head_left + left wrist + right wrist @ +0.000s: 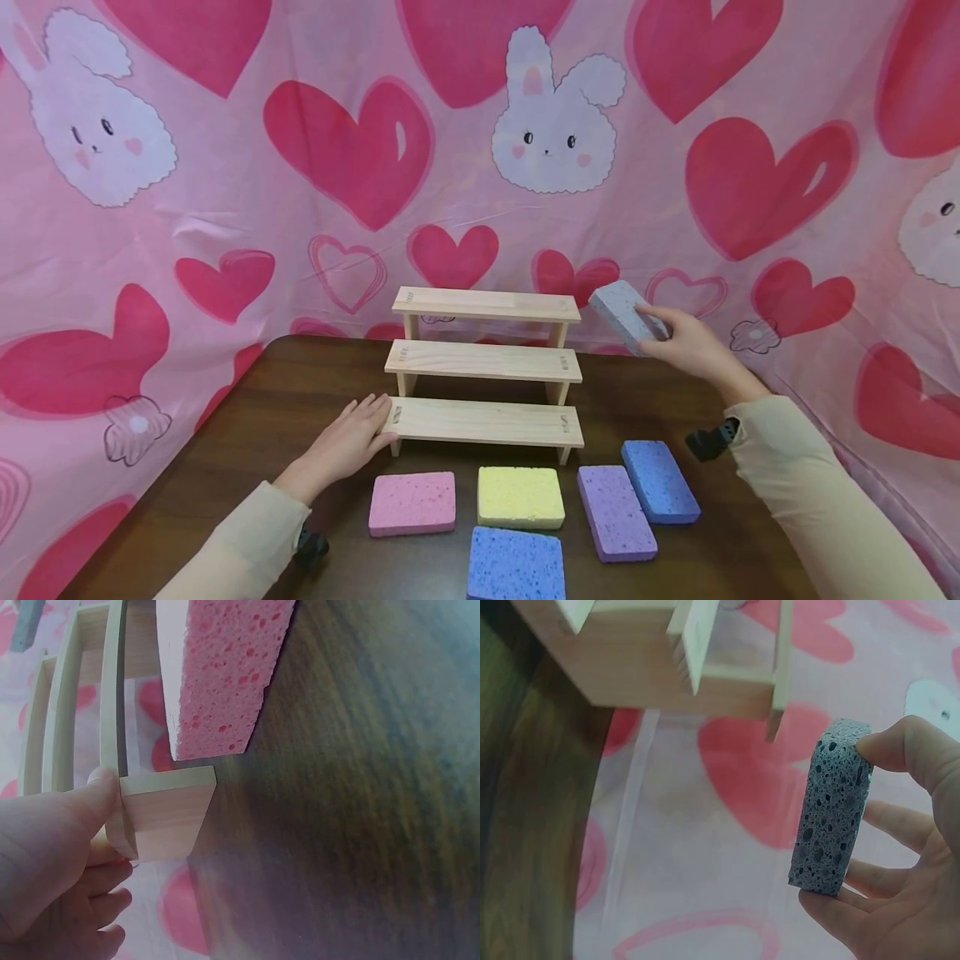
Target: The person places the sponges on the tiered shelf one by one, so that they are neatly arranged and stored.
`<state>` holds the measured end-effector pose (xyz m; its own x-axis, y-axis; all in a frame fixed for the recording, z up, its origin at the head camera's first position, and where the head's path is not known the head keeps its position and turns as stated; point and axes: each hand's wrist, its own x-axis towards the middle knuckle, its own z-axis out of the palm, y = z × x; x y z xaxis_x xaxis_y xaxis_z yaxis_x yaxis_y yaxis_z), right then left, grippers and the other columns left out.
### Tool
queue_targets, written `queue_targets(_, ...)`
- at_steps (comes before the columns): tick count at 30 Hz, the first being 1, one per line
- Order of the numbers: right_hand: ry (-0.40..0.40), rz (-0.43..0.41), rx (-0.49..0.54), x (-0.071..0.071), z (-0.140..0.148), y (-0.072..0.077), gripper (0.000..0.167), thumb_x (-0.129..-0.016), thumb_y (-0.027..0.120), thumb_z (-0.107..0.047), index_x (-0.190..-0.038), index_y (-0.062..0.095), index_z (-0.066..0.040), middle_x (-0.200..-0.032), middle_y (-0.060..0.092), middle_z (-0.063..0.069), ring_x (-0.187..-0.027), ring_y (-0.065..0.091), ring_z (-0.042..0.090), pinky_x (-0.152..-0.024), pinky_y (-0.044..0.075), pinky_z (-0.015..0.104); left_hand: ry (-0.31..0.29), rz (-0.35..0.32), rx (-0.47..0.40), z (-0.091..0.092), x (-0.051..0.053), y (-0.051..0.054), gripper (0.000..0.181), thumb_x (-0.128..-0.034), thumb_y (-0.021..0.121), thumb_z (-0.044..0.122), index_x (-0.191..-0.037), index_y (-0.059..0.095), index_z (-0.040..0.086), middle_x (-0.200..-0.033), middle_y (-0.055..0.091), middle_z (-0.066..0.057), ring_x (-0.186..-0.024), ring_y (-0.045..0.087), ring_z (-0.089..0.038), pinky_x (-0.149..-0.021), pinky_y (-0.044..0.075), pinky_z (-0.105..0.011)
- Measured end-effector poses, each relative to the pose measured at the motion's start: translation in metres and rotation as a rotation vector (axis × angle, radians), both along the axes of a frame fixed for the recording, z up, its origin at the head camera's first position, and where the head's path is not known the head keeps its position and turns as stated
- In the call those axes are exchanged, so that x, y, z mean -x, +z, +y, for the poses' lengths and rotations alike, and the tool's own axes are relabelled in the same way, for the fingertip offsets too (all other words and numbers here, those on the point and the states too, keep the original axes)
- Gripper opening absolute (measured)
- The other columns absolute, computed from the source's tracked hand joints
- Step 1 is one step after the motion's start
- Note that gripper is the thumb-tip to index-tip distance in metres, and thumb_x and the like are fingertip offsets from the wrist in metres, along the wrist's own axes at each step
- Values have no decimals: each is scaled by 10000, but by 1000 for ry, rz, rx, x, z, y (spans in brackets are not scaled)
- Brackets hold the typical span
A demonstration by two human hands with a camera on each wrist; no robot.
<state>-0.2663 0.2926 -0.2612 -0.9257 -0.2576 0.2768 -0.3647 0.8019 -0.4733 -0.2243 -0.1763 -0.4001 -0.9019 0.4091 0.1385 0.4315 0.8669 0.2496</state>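
A three-tier wooden step rack (483,419) stands on the table, its tiers bare. My left hand (348,437) grips the left end of its lowest tier; in the left wrist view the thumb (97,799) lies against the board's edge and the other fingers are curled. My right hand (682,346) holds a grey sponge (621,312) in the air, to the right of the top tier. The right wrist view has that pitted sponge (829,814) pinched between the thumb and the fingertips.
Before the rack lie a pink sponge (412,502), a yellow sponge (521,496), a purple sponge (617,512) and two blue sponges, one at the front (516,562) and one at the right (660,482). A pink heart-patterned cloth (465,200) hangs behind the dark table (300,400).
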Motion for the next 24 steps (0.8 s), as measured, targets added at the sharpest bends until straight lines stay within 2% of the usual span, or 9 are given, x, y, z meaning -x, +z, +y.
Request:
queue_targets(9,71,36,29,-2,-28,10,588,-799,654,-130,-1325,449,34,-1245,464,260,-935,468,333,-786,436,466,3,0,11,0,0,1,628,-896,594,305,-1346,389,-83,-1379,377,-243,-1296,284,-397,-1046,189,-536)
queue_targets(17,136,64,11,0,-47,15,577,-793,654,-92,-1319,455,36,-1311,420,256,-989,466,345,-839,434,517,3,-6,14,0,0,2,628,-893,598,302,-1346,391,-81,-1381,377,-239,-1295,287,-395,-1045,192,-534)
queue_targets(24,166,31,1,5,-61,13,617,-792,668,-127,-1353,436,-17,-1292,437,212,-1001,458,335,-842,446,518,-13,21,20,0,0,2,613,-891,604,284,-1328,407,-97,-1362,395,-254,-1282,308,-405,-1039,206,-540)
